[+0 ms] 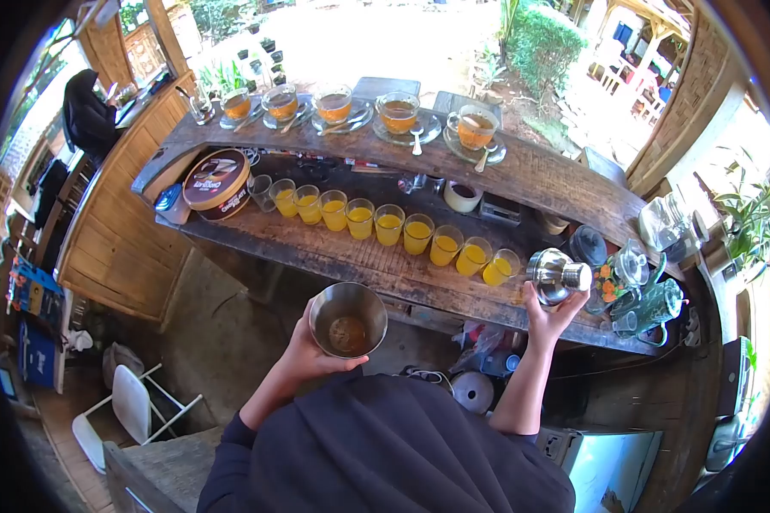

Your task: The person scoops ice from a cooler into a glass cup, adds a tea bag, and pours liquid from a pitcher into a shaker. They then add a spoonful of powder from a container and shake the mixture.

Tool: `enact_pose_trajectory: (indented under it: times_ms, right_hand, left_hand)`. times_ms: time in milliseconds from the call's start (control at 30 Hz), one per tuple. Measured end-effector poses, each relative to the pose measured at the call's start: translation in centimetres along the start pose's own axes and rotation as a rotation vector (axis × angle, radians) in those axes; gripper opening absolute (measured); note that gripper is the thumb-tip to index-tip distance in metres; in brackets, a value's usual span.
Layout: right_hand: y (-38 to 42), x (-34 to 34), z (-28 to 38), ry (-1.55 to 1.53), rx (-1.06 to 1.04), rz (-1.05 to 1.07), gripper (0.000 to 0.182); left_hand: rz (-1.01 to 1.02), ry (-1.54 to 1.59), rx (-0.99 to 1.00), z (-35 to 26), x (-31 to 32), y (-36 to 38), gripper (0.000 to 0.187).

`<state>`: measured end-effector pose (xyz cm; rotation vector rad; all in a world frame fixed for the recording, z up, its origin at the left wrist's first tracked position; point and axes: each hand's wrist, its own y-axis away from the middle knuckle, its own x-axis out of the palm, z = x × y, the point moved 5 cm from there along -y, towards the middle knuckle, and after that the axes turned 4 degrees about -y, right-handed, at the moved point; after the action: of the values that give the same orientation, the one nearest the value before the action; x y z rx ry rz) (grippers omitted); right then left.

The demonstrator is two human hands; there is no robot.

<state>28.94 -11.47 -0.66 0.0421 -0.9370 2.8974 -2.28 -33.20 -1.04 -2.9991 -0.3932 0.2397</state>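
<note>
My left hand [303, 352] is wrapped round a metal shaker cup [348, 299], tilted so that its open mouth faces me. A little brown liquid lies at its bottom. On the right, my right hand [549, 320] grips the shiny shaker top [558, 275], raised near the counter's front edge and apart from the cup. Between and beyond my hands, several glasses of yellow drink [389, 226] form a slanting row on the lower wooden counter [351, 256]. Its right end is close to the shaker top.
Several glass cups of amber drink [398, 113] stand on saucers with spoons along the upper ledge [539, 162]. A round ice cream tub [217, 184] sits at left; a green kettle [652, 301] and jars stand at right. Behind-left are a white folding chair [133, 406] and another person [90, 120].
</note>
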Motion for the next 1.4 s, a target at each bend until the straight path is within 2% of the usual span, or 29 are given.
enact_pose_trajectory:
  times_ms: [167,267,400,500,633,733,833,967,1033,1100,1200,1300,1367,1400]
  right_hand:
    - [-1.2,2.5,5.9,-0.061,-0.055,0.074,0.09]
    - [-1.6,4.1,8.5,-0.15,-0.095,0.214,0.092]
    - [-1.7,5.2,11.1,-0.155,-0.165,0.342,0.093]
    - [-1.9,5.2,12.9,-0.023,-0.269,0.394,0.092]
    - [-2.0,4.8,13.8,-0.059,-0.247,0.424,0.095]
    - [-2.0,3.5,12.0,-0.386,0.038,0.45,0.104]
    - [-1.5,1.2,8.7,-0.665,0.297,0.406,0.105]
    - [-0.5,-2.8,4.0,-0.936,0.458,0.262,0.099]
    - [-0.1,-4.8,2.6,-0.982,0.507,0.242,0.096]
    - [0.5,-6.7,1.2,-1.047,0.611,0.157,0.091]
    - [1.1,-10.5,-1.3,-0.502,0.482,0.075,0.079]
    - [0.9,-12.8,-4.1,0.105,0.369,0.067,0.088]
    - [1.3,-14.0,-5.4,0.318,0.398,0.06,0.088]
    - [1.3,-14.5,-6.3,0.318,0.403,0.057,0.088]
  left_hand:
    - [0.101,-0.097,0.149,-1.7,2.1,-2.9,0.09]
    - [0.148,-0.13,0.298,-3.3,4.0,-4.2,0.094]
    - [0.257,0.046,0.229,-3.5,6.8,-6.2,0.092]
    - [0.353,0.025,0.273,-4.0,8.6,-7.6,0.093]
    - [0.449,0.083,0.313,-4.4,10.8,-8.8,0.092]
    - [0.5,0.105,0.332,-3.8,12.5,-9.1,0.091]
    - [0.536,0.231,0.24,-0.9,14.7,-9.4,0.088]
    - [0.554,0.155,0.301,4.2,18.4,-10.0,0.088]
    - [0.544,0.088,0.307,4.3,20.0,-10.4,0.088]
    - [0.577,0.121,0.231,4.2,22.1,-10.7,0.088]
    - [0.593,0.093,0.233,5.0,25.1,-11.4,0.087]
    - [0.593,0.14,0.109,4.9,27.1,-12.0,0.086]
    - [0.575,0.109,0.119,5.6,28.1,-12.7,0.085]
    - [0.545,0.078,0.131,5.7,28.5,-13.1,0.085]
